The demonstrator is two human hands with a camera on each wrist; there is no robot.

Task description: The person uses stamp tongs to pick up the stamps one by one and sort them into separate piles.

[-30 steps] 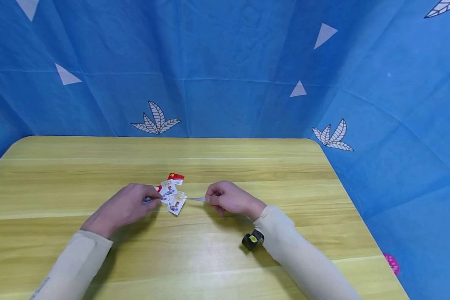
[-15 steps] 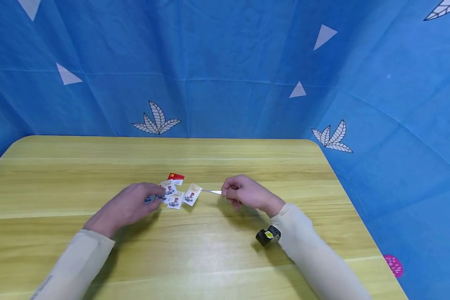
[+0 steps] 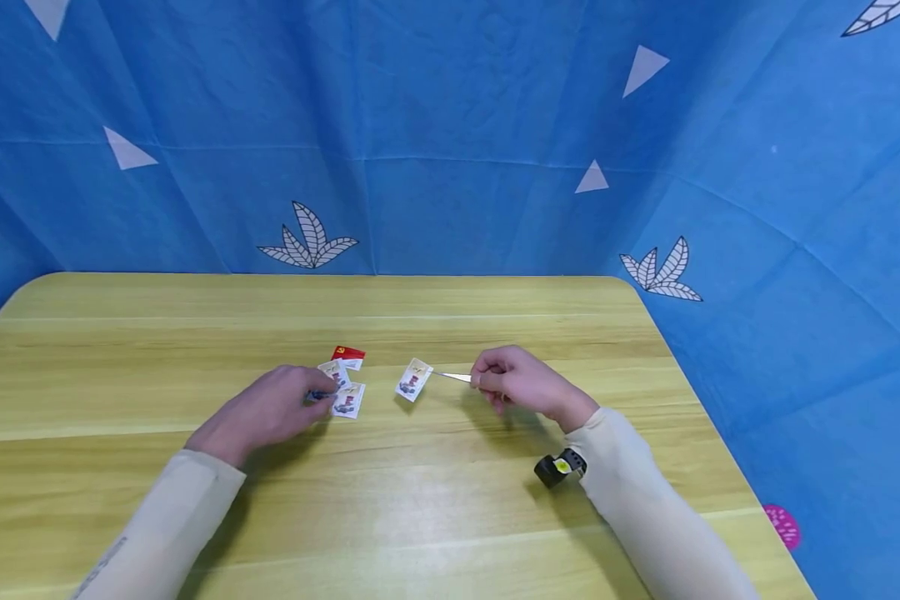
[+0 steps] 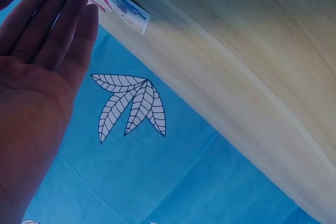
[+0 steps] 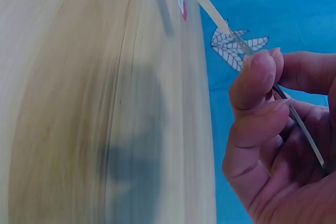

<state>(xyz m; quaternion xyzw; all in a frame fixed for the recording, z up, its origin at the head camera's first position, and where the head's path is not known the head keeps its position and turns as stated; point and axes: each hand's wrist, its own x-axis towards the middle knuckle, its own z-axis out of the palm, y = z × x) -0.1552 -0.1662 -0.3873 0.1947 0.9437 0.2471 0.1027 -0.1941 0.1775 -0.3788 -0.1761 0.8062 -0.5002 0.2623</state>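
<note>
In the head view, my right hand (image 3: pixel 528 385) pinches metal tweezers (image 3: pixel 453 377); their tips hold a small stamp-like card (image 3: pixel 414 380) above the table, its shadow below. The right wrist view shows the tweezers (image 5: pixel 302 124) between thumb and fingers and the card (image 5: pixel 211 9) nearly edge-on. My left hand (image 3: pixel 273 410) rests at a small group of cards, partly covering them; a printed white card (image 3: pixel 348 401) lies by its fingertips and a red-and-white one (image 3: pixel 348 357) behind. Straight fingers (image 4: pixel 71 14) show in the left wrist view, beside a card (image 4: pixel 126 8).
The wooden table (image 3: pixel 450 508) ends at a blue curtain (image 3: pixel 450 192) with leaf and triangle prints behind and to the right. A black device (image 3: pixel 558 468) is strapped on the right wrist.
My right hand has moved right and slightly away, carrying the card in the tweezers off the group. My left hand has shifted a little to the right over the remaining cards.
</note>
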